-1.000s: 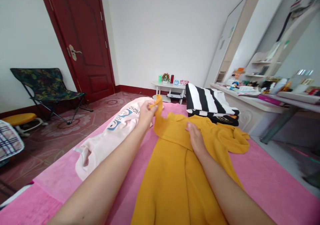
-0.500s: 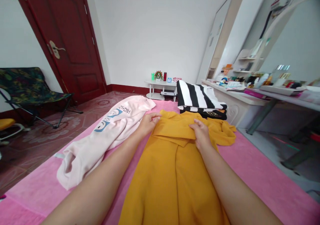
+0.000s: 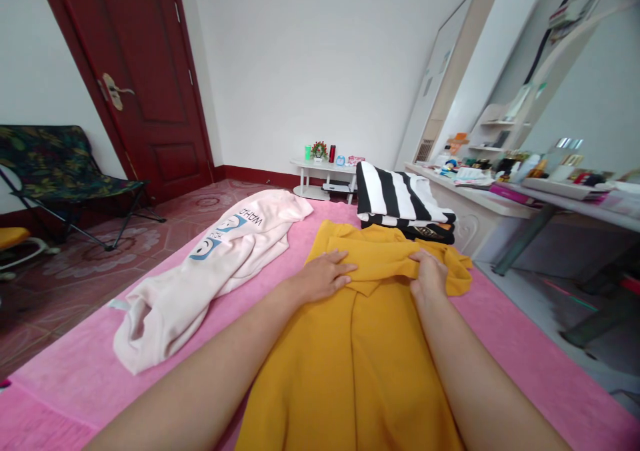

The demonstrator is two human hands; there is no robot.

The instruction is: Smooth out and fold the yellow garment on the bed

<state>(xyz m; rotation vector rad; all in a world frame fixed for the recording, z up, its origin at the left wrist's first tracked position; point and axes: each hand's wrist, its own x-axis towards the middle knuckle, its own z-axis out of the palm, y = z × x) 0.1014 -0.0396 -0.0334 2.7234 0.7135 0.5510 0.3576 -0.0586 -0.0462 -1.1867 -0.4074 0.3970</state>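
A mustard-yellow long garment, perhaps a coat or dress, lies lengthwise in front of me with a sleeve folded across its upper part. My left hand rests on it with fingers spread, pressing near the left end of the folded sleeve. At the sleeve's other end, my right hand is closed around the yellow cloth and lifts it slightly. More bunched yellow cloth lies just right of that hand. To the left is a pale pink sweatshirt with printed letters and blue cartoon patches, lying loosely crumpled.
The clothes lie on a pink blanket. Folded black-and-white striped clothes are stacked at its far edge. Beyond stands a small white table. At right is a cluttered dressing table; at left, a camouflage folding chair and a red door.
My left hand has moved right and nearer, from the garment's left edge onto the folded sleeve. My right hand has shifted right, gripping and raising the sleeve cloth.
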